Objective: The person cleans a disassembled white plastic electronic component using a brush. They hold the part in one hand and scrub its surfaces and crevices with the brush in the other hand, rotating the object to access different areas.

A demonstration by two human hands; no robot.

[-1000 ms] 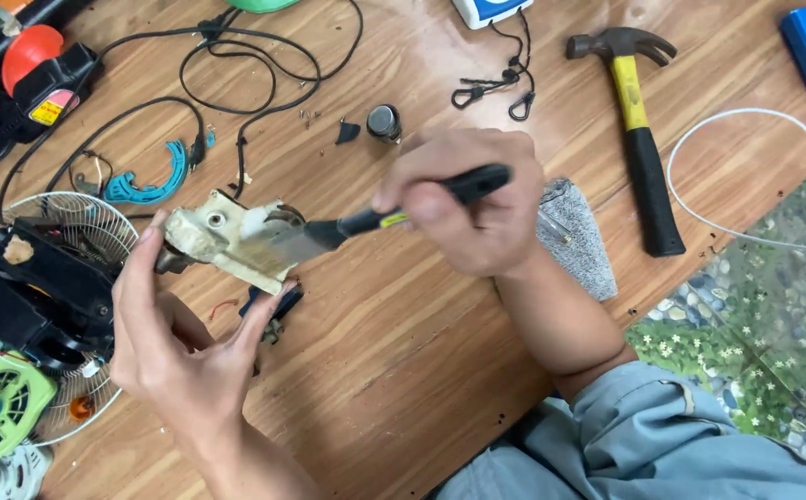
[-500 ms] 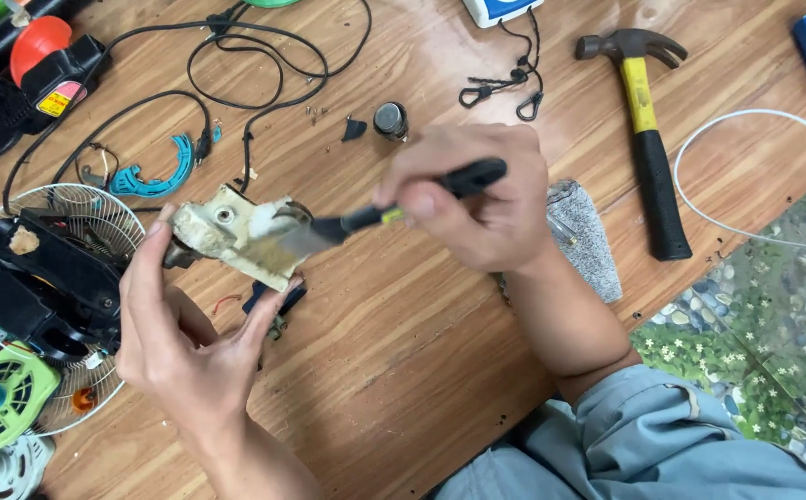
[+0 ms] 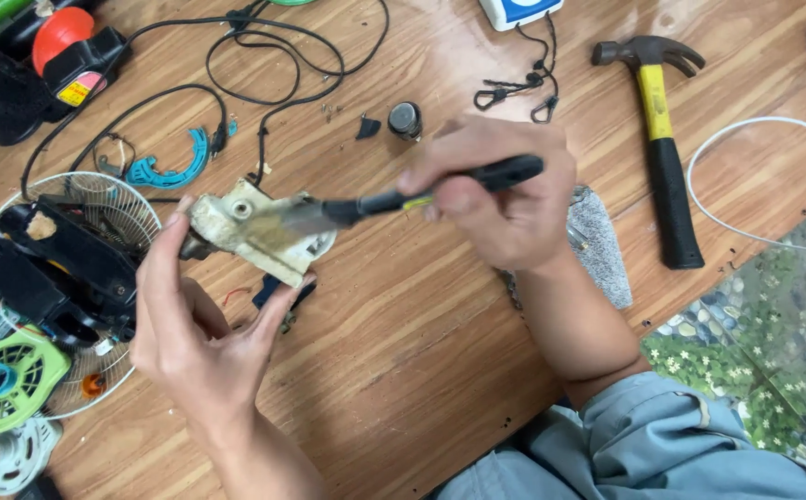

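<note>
My left hand (image 3: 201,341) holds a dirty cream plastic housing part (image 3: 255,231) between thumb and fingers, above the wooden table (image 3: 403,370). Gripped in my right hand (image 3: 505,199) is a small brush with a black handle (image 3: 440,190); its bristles rest on the top of the cream part. Thin wires and a dark piece hang below the part, partly hidden by my fingers.
A hammer (image 3: 662,148) with a yellow and black handle lies at the right, next to a white cable loop (image 3: 755,185). A grey cloth (image 3: 602,250) sits behind my right wrist. At the left are a wire fan grille (image 3: 97,213), black parts, a green plastic piece (image 3: 9,380) and black cords (image 3: 264,56).
Both hands with the part and brush shifted slightly; the brush moves over the cream part. Nothing was picked up or let go.
</note>
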